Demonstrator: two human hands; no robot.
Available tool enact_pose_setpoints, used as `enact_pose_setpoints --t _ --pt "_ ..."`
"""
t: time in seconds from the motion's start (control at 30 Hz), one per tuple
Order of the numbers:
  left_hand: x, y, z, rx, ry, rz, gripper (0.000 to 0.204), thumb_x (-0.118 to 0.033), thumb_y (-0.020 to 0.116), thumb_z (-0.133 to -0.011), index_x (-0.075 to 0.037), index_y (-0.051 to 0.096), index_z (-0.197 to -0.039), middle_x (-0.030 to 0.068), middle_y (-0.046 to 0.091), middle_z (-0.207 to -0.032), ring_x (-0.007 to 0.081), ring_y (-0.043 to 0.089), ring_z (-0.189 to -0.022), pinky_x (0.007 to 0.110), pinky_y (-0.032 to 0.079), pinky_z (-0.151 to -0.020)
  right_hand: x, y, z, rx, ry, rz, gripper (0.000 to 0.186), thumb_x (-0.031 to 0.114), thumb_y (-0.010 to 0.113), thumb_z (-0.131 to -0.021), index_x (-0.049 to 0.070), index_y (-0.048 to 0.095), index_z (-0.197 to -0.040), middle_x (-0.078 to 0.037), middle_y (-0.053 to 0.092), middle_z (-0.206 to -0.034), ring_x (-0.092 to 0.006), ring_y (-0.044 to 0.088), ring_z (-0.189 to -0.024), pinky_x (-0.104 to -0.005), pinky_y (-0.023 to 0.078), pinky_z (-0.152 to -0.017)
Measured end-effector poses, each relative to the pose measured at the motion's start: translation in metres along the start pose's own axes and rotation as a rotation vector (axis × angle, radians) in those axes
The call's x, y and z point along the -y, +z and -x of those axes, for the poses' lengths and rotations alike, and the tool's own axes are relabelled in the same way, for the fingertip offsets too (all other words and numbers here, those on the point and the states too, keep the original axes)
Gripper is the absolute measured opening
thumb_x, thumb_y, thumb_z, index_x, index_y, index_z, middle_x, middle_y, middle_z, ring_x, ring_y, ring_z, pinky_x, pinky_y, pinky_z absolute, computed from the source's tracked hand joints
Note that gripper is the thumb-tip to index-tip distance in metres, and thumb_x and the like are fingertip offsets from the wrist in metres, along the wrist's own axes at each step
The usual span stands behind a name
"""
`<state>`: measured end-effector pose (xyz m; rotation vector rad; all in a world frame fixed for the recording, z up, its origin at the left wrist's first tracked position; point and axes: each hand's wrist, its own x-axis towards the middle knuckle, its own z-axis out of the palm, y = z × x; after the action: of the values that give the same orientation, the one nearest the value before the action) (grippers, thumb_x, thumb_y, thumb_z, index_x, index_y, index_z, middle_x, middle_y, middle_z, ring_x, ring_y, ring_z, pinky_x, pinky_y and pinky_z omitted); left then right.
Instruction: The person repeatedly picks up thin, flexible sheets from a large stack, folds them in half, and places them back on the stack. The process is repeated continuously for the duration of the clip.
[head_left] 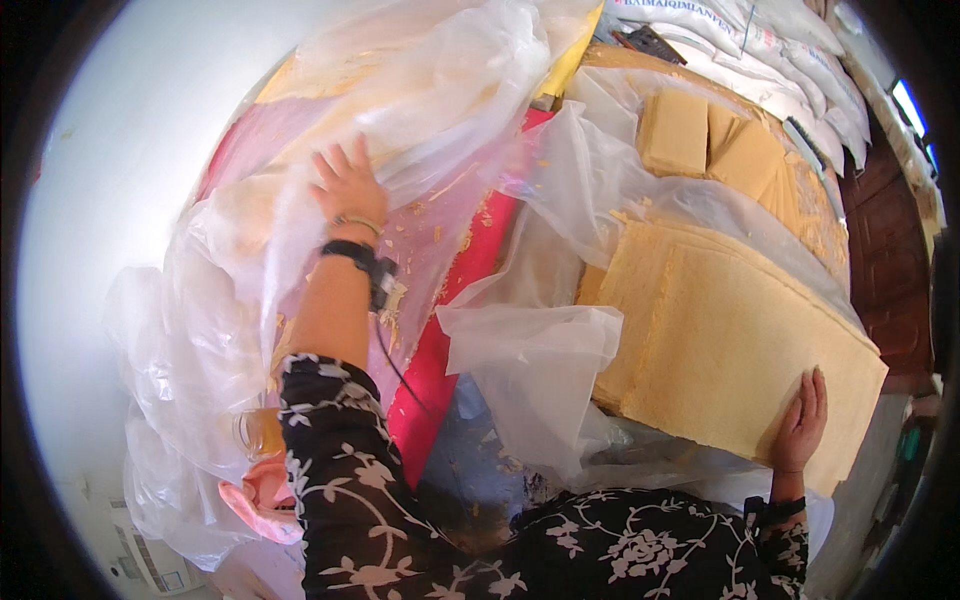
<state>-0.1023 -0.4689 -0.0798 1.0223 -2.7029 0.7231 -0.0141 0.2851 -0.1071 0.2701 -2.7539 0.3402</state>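
My left hand (352,188) reaches out to the far left with its fingers spread, at the edge of a crumpled clear plastic sheet (430,90). Whether it presses on the sheet or hovers just over it, I cannot tell. Pale yellow crumbs lie scattered on the pinkish surface under the plastic. My right hand (803,425) rests flat, fingers out, near the right end of a wide, pale yellow folded slab (735,340) that looks like stacked thin sheets. More clear plastic (530,370) lies along the left of that slab and under it.
Yellow blocks (675,132) sit beyond the slab, with a long thin tool (812,155) to their right. White sacks (770,60) are piled at the back. A red strip (430,400) runs between both work surfaces. A glass mug (262,433) and pink cloth (262,497) lie by my left elbow.
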Motion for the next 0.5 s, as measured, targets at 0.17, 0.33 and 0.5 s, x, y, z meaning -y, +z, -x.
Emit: enact_pose_setpoints --t 0.17,0.33,0.5 --pt "0.028 0.002 -0.067 -0.239 -0.04 -0.292 0.092 -0.035 0.076 -0.089 -0.03 0.027 -0.167 0.0089 0.024 -0.173 0.0396 0.023 -0.157 0.06 0.043 -0.108 0.0 -0.001 0.0 0.022 0.02 0.0 0.04 0.006 0.046 -0.102 -0.001 0.063 -0.138 -0.022 0.055 -0.152 -0.0395 0.049 -0.144 -0.0464 0.036 -0.121" --pt "0.03 -0.04 -0.11 -0.551 -0.238 -0.139 0.05 -0.017 0.053 -0.1 -0.019 0.051 -0.15 0.0114 0.043 -0.159 0.0394 0.04 -0.145 0.054 0.044 -0.106 0.0 0.001 0.0 0.023 0.057 -0.017 0.041 0.005 0.044 -0.102 -0.001 0.062 -0.138 -0.022 0.053 -0.154 -0.0386 0.047 -0.145 -0.0461 0.035 -0.122" --pt "-0.024 -0.01 -0.098 -0.154 0.536 0.052 0.017 -0.019 0.056 -0.096 -0.011 0.069 -0.103 0.0112 0.074 -0.103 0.0326 0.072 -0.093 0.052 0.058 -0.075 0.002 0.0 -0.002 0.042 0.057 -0.015 0.042 0.005 0.044 -0.101 -0.002 0.062 -0.138 -0.022 0.052 -0.154 -0.0388 0.046 -0.146 -0.0465 0.034 -0.123"
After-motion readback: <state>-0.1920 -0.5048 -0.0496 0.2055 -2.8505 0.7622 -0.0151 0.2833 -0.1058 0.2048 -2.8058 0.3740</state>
